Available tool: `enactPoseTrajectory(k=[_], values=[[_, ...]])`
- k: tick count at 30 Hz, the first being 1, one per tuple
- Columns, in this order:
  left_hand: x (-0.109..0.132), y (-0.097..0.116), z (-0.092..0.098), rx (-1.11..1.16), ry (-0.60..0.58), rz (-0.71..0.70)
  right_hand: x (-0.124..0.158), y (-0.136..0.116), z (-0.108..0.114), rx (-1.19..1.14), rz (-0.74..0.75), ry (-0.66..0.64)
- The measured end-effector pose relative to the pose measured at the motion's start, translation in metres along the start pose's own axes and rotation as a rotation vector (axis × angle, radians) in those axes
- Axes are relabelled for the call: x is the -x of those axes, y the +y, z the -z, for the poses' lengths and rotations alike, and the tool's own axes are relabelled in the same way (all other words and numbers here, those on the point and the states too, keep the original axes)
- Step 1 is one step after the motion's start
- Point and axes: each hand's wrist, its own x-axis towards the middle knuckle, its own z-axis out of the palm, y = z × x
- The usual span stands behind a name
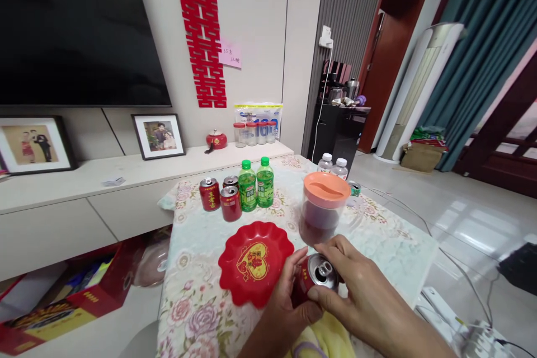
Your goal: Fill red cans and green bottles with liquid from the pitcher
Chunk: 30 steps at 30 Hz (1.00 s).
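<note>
Between both hands is an upright red drink can (321, 272) with an opened top, near the front of the table. My left hand (289, 302) wraps round its left side. From the right, my right hand (356, 279) grips the can by its rim and side. A yellow cloth (325, 338) lies below the hands. Just to the left is a red scalloped plate (229, 260) with a gold heart design. Behind the can stands a clear canister (321, 215) with an orange lid (327, 185) and dark contents.
On the flowered tablecloth (201, 313) stand several red cans (210, 194), two green-capped bottles (248, 187) and two white-capped bottles (325, 163). A green can (354, 188) lies behind the canister. A low white cabinet (126, 196) runs along the wall. Cables and a power strip (482, 341) are on the floor at right.
</note>
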Motion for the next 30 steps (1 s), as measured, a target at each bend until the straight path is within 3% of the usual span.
enactPoseTrajectory(k=[7, 15, 22, 25, 30], values=[[0.0, -0.017, -0.004, 0.062, -0.026, 0.014, -0.001, 0.001, 0.005, 0.026, -0.046, -0.021], [0.005, -0.008, 0.0, -0.381, 0.078, 0.228, 0.014, 0.03, 0.029, 0.041, -0.045, 0.029], [0.003, 0.005, -0.006, -0.586, 0.044, 0.37, 0.028, 0.085, 0.071, 0.149, -0.183, 0.077], [0.003, 0.012, -0.01, -0.63, 0.022, 0.427, 0.012, 0.12, 0.089, 0.239, -0.245, 0.171], [0.001, 0.016, -0.012, -0.646, 0.018, 0.455, -0.038, 0.172, 0.11, 0.407, -0.335, 0.249]])
